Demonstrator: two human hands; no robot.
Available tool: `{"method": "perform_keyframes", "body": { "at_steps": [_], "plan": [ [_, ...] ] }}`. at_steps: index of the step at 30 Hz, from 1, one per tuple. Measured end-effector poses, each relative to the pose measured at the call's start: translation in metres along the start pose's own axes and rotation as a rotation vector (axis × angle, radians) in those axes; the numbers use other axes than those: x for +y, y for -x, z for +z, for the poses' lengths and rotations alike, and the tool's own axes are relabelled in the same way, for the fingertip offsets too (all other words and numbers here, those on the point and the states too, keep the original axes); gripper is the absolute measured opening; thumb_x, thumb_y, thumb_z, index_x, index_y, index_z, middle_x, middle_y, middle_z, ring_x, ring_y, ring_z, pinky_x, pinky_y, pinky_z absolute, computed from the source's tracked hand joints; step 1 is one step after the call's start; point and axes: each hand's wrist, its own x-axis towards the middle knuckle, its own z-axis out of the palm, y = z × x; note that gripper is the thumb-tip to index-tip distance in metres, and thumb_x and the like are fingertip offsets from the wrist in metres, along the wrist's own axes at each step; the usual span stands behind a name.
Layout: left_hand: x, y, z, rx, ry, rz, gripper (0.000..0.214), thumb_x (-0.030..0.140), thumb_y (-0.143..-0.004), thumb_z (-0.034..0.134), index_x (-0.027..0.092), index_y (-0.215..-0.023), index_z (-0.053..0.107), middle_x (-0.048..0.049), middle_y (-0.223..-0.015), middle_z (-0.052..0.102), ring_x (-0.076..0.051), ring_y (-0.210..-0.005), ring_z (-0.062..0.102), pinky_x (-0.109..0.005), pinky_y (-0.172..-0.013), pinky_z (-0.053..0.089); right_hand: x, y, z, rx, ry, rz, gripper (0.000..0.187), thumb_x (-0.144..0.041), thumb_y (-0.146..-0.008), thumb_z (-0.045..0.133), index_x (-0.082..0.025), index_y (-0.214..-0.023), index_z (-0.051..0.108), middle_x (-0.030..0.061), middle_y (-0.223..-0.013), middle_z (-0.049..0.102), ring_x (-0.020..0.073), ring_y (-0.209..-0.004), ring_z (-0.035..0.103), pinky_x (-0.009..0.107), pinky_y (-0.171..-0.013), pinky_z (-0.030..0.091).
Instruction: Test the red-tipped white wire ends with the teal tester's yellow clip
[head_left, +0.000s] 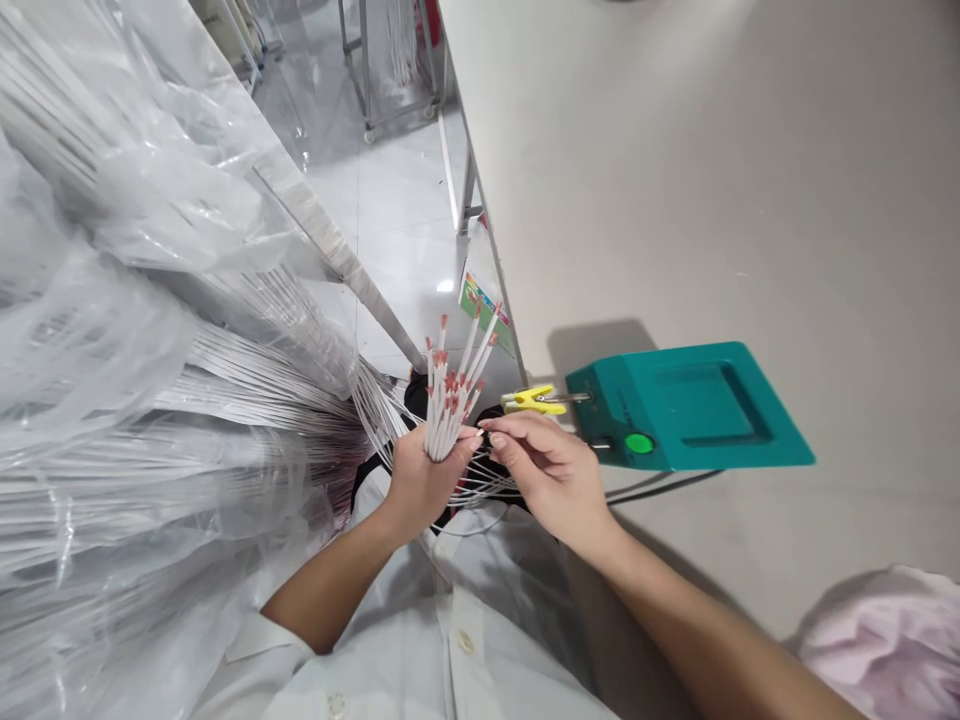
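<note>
A bundle of white cables (444,425) with reddish-copper ends stands upright in my left hand (420,475), which is closed around it. Their tips fan out above the fist. My right hand (551,470) is just to the right, thumb and index finger pinched on a white cable end beside my left thumb. That end is small and partly hidden by the fingertips. A teal device (697,405) with a green button (639,443) lies on the table, right of my right hand. A yellow clip (534,400) on a metal rod sticks out from its left side.
Many long white cables (247,365) under clear plastic sheets (82,330) fill the left side. A pale table (720,200) spans the right, with pink cloth (885,640) at its lower corner. A black cord (667,488) runs by the device. A wheeled metal rack (364,70) stands behind.
</note>
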Motion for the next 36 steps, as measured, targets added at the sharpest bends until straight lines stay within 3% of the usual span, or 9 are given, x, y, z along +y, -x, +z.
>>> {"method": "perform_keyframes", "body": {
  "at_steps": [6,11,16,23,32,36],
  "plan": [
    [-0.003,0.001,0.001,-0.051,-0.026,-0.041,0.016,0.026,-0.07,0.065,0.012,-0.075,0.069,-0.0055,-0.075,0.069,-0.017,-0.071,0.061,-0.027,-0.07,0.046,0.0,0.001,0.004,0.035,0.06,0.017,0.003,-0.02,-0.077,0.061,-0.019,-0.076,0.064,0.003,-0.072,0.064,0.0135,-0.064,0.057,0.026,-0.058,0.047],
    [0.004,0.001,0.002,-0.058,0.058,-0.021,0.015,0.027,-0.071,0.065,0.013,-0.07,0.067,-0.0025,-0.066,0.065,-0.013,-0.065,0.056,-0.024,-0.064,0.044,-0.001,-0.002,0.005,0.018,0.017,0.055,0.009,-0.022,-0.081,0.056,-0.019,-0.078,0.064,0.0031,-0.073,0.064,0.014,-0.068,0.058,0.027,-0.062,0.048],
    [0.007,0.002,0.005,-0.056,0.121,-0.031,0.017,0.029,-0.072,0.063,0.013,-0.065,0.066,-0.0007,-0.059,0.06,-0.01,-0.056,0.05,-0.022,-0.056,0.04,-0.002,-0.004,0.007,-0.007,-0.168,0.164,0.015,-0.028,-0.083,0.054,-0.018,-0.077,0.063,0.0011,-0.067,0.058,0.0111,-0.057,0.054,0.024,-0.053,0.046],
    [0.007,0.005,0.008,-0.049,0.184,-0.063,0.02,0.033,-0.072,0.063,0.014,-0.066,0.061,0.0059,-0.045,0.042,-0.007,-0.045,0.039,-0.022,-0.051,0.035,-0.001,-0.002,0.009,0.013,-0.224,0.219,0.014,-0.03,-0.08,0.057,-0.018,-0.078,0.065,0.0006,-0.068,0.059,0.0091,-0.052,0.052,0.023,-0.05,0.046],
    [-0.004,0.007,0.004,-0.078,0.172,-0.045,0.021,0.037,-0.075,0.06,0.016,-0.075,0.061,0.0073,-0.045,0.038,-0.008,-0.045,0.037,-0.023,-0.052,0.035,-0.001,-0.001,0.009,0.046,0.011,0.015,0.01,-0.02,-0.08,0.056,-0.018,-0.073,0.062,0.0016,-0.066,0.06,0.0117,-0.06,0.055,0.025,-0.055,0.045],
    [-0.006,0.009,0.003,-0.067,0.141,-0.06,0.022,0.039,-0.075,0.06,0.017,-0.076,0.062,0.0073,-0.043,0.037,-0.008,-0.044,0.037,-0.023,-0.049,0.033,-0.001,0.0,0.009,0.022,0.049,-0.008,0.011,-0.018,-0.081,0.054,-0.019,-0.07,0.058,0.0015,-0.067,0.059,0.0117,-0.06,0.053,0.025,-0.055,0.044]
  ]
}}
